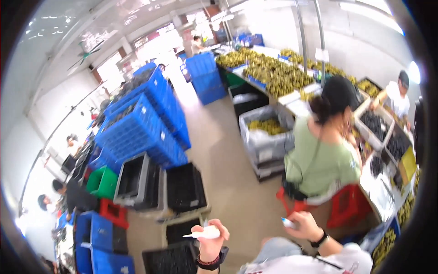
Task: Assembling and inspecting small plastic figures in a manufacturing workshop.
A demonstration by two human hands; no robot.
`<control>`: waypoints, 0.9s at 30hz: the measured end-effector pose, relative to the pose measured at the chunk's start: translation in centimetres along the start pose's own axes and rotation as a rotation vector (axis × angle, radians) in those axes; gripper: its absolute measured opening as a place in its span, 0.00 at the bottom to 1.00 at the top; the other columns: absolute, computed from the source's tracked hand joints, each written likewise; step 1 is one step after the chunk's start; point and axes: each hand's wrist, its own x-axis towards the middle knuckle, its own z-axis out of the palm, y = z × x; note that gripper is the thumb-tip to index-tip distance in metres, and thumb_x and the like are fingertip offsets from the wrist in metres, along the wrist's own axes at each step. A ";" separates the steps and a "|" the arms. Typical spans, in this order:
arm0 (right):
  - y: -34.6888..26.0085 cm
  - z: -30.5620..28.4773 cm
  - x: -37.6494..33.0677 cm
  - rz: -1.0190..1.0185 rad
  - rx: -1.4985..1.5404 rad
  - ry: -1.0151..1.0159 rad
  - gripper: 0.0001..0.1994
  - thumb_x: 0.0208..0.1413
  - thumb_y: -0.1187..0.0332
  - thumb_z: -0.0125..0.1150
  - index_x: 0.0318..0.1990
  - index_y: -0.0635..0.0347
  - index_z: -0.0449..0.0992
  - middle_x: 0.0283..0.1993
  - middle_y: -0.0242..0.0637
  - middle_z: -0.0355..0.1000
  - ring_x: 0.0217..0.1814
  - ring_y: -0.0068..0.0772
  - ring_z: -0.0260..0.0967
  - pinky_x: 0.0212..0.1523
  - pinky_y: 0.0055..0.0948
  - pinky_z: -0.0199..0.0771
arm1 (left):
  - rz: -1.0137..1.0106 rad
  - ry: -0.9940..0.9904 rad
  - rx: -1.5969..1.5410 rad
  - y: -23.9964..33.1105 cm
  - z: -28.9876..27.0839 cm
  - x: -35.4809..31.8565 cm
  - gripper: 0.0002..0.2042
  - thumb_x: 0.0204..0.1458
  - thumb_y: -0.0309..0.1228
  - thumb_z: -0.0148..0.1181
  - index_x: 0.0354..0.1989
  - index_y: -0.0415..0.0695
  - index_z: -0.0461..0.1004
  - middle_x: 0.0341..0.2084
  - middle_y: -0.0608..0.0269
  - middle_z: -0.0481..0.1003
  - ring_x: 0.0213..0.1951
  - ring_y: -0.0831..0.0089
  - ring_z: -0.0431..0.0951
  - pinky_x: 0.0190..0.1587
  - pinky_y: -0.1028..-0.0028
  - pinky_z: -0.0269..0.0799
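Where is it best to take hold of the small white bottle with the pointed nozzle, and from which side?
Probably by the wide body of the white bottle, coming from the right, opposite the nozzle. The nozzle is thin and points left, so it offers little to grip. The left hand holds the body.

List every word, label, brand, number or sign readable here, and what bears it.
No text can be read.
White labels on the stacked blue plastic crates: too small.
White paper sheet by the grey metal pole: blurred.
White nozzle-tipped bottle in the left hand: no legible text.
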 end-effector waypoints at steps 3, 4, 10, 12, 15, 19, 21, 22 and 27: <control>4.6 0.4 12.3 0.431 0.079 0.061 0.11 0.36 0.63 0.66 0.23 0.58 0.71 0.16 0.37 0.66 0.15 0.35 0.65 0.19 0.29 0.65 | -0.080 -0.338 -0.118 -1.2 -0.9 17.4 0.13 0.51 0.54 0.46 0.36 0.62 0.59 0.36 0.53 0.62 0.27 0.57 0.68 0.27 0.65 0.66; 7.1 2.1 18.1 0.386 0.071 0.093 0.12 0.36 0.63 0.66 0.23 0.59 0.70 0.16 0.38 0.66 0.15 0.34 0.64 0.19 0.28 0.65 | -0.056 -0.378 -0.110 -1.4 -2.0 22.2 0.11 0.52 0.52 0.45 0.36 0.63 0.58 0.33 0.51 0.62 0.25 0.58 0.68 0.25 0.67 0.65; 14.6 17.5 58.1 -0.204 0.301 -0.111 0.11 0.42 0.61 0.63 0.29 0.57 0.71 0.24 0.37 0.70 0.27 0.41 0.69 0.27 0.32 0.69 | -0.096 0.025 -0.277 -3.8 -18.4 42.9 0.05 0.55 0.40 0.45 0.32 0.55 0.60 0.27 0.57 0.61 0.23 0.68 0.63 0.25 0.72 0.59; 14.6 20.3 70.2 -0.344 0.427 -0.225 0.11 0.44 0.62 0.61 0.31 0.56 0.72 0.26 0.37 0.71 0.29 0.39 0.70 0.30 0.33 0.69 | -0.092 0.390 -0.048 1.0 -16.4 51.7 0.08 0.55 0.37 0.44 0.26 0.50 0.62 0.21 0.64 0.60 0.20 0.74 0.58 0.24 0.77 0.55; 21.7 25.5 85.0 -0.375 0.403 -0.156 0.11 0.42 0.62 0.62 0.29 0.58 0.71 0.24 0.38 0.69 0.27 0.42 0.68 0.28 0.34 0.68 | 0.025 0.166 -0.043 1.3 -25.1 70.2 0.08 0.55 0.39 0.46 0.27 0.51 0.62 0.20 0.64 0.61 0.23 0.73 0.60 0.26 0.76 0.56; 35.1 28.3 98.9 0.003 0.060 -0.046 0.12 0.37 0.62 0.66 0.25 0.58 0.71 0.20 0.40 0.68 0.24 0.42 0.68 0.25 0.33 0.68 | 0.035 0.232 0.147 -2.3 -32.0 98.8 0.08 0.53 0.37 0.51 0.32 0.48 0.64 0.27 0.55 0.66 0.26 0.68 0.64 0.30 0.73 0.61; 40.2 28.6 106.4 0.294 0.163 0.057 0.12 0.35 0.64 0.66 0.23 0.59 0.70 0.18 0.40 0.68 0.21 0.40 0.68 0.23 0.30 0.67 | -0.091 -0.239 0.069 -3.7 -36.1 113.3 0.10 0.55 0.39 0.50 0.41 0.56 0.56 0.33 0.50 0.63 0.30 0.65 0.67 0.31 0.68 0.63; 42.6 28.9 111.6 0.328 0.080 0.055 0.12 0.34 0.64 0.65 0.22 0.59 0.69 0.17 0.40 0.67 0.20 0.39 0.68 0.22 0.29 0.67 | -0.076 -0.237 0.067 -3.8 -37.5 119.6 0.10 0.55 0.39 0.50 0.41 0.56 0.56 0.33 0.50 0.63 0.30 0.65 0.67 0.31 0.68 0.63; 54.5 40.7 141.8 0.046 -0.136 -0.140 0.11 0.38 0.62 0.64 0.21 0.57 0.68 0.17 0.38 0.67 0.21 0.42 0.67 0.23 0.36 0.66 | -0.179 -0.025 0.206 -7.4 -44.3 142.0 0.07 0.53 0.34 0.52 0.32 0.45 0.66 0.28 0.55 0.68 0.26 0.68 0.66 0.30 0.73 0.62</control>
